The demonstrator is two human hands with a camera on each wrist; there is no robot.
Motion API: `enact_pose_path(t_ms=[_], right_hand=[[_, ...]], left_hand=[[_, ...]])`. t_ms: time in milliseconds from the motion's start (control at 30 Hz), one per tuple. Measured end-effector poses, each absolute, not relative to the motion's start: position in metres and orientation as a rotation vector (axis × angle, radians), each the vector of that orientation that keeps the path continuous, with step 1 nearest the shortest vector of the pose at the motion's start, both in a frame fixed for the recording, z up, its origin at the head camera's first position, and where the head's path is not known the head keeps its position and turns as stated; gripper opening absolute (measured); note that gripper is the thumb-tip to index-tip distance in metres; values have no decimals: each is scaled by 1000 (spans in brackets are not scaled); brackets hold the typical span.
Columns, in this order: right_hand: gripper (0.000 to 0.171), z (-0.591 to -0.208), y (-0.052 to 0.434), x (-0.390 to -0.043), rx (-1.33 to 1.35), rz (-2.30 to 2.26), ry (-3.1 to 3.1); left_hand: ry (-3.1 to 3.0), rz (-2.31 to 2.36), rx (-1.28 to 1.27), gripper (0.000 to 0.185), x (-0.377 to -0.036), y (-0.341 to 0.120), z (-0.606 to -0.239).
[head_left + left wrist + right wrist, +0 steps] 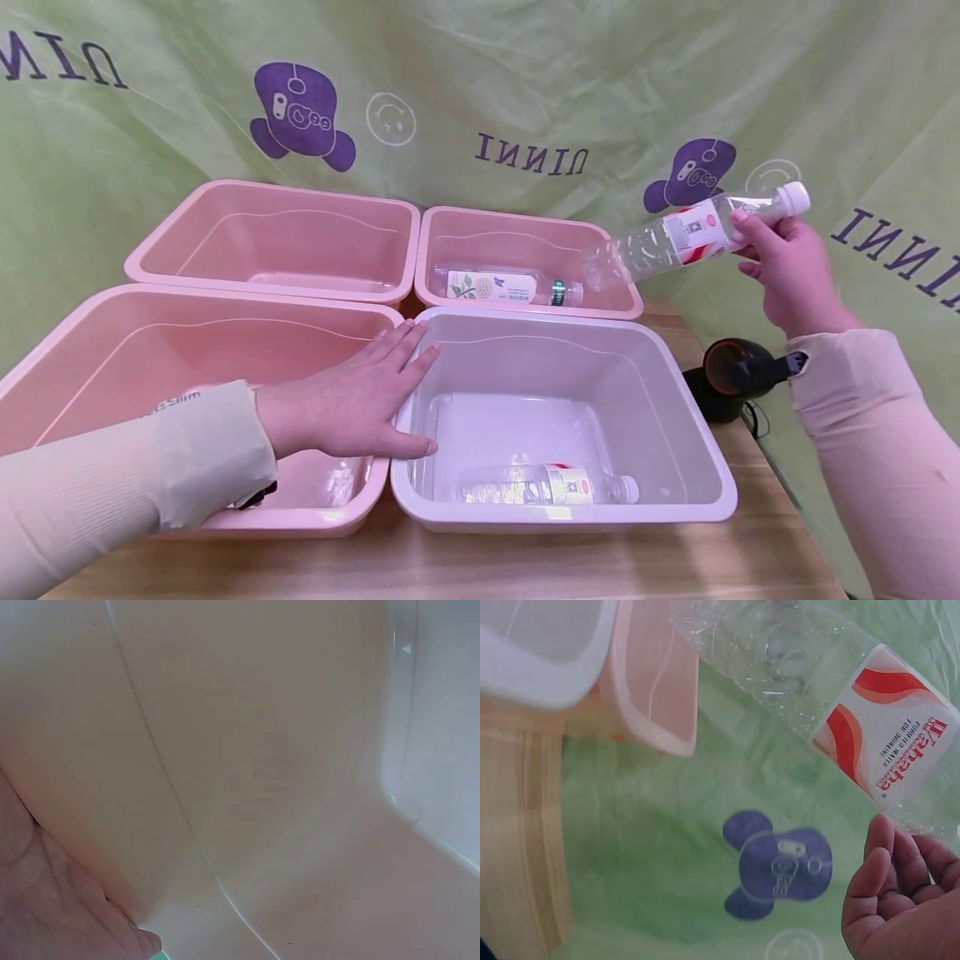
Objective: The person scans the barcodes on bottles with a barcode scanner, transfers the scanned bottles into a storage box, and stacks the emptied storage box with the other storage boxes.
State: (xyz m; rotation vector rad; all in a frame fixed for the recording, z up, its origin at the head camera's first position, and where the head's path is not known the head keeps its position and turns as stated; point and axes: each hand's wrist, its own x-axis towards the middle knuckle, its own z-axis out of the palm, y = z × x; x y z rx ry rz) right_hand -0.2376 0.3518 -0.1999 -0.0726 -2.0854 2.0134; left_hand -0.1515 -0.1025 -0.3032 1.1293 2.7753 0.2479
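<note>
My right hand (798, 271) grips a clear plastic water bottle (675, 237) near its shoulder. The bottle tilts, its white cap up to the right and its base over the small pink basin (525, 218) at the back. A red and white label (889, 724) faces the right wrist camera. Inside that basin lies another clear bottle (495, 286) with a flowered label and a green neck band. With fingers straight, my left hand (360, 396) rests on the left rim of the white basin (570, 515). A white-capped water bottle (551, 485) lies on this basin's floor.
Two larger pink basins, one at the back left (273, 287) and one at the front left (187, 293), stand on the wooden table (525, 567). A black device (738, 375) sits by the table's right edge. Green printed cloth (450, 50) hangs behind.
</note>
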Motion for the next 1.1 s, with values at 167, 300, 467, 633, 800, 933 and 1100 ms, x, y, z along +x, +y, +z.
enact_pose_path(t_ms=[167, 300, 467, 633, 800, 933, 1100], right_hand=[[39, -200, 366, -239, -153, 2057, -1990], [46, -200, 378, -239, -233, 2067, -1929], [48, -202, 393, -237, -321, 2000, -1925], [49, -205, 404, -231, -405, 1923, -1940], [49, -210, 412, -227, -502, 1802, -2087], [46, -218, 415, -225, -546, 1584, -2335], [45, -233, 421, -225, -503, 1348, -2572]], left_hand=[[2784, 251, 1121, 106, -150, -103, -304], [2787, 255, 1122, 106, -149, -103, -304], [2783, 254, 1124, 106, -150, -102, -304], [2777, 249, 1132, 106, -151, -102, -303], [2778, 238, 1135, 106, -151, -102, -302], [2780, 232, 1135, 106, -151, -102, -302], [2771, 230, 1123, 106, -152, -101, -302]])
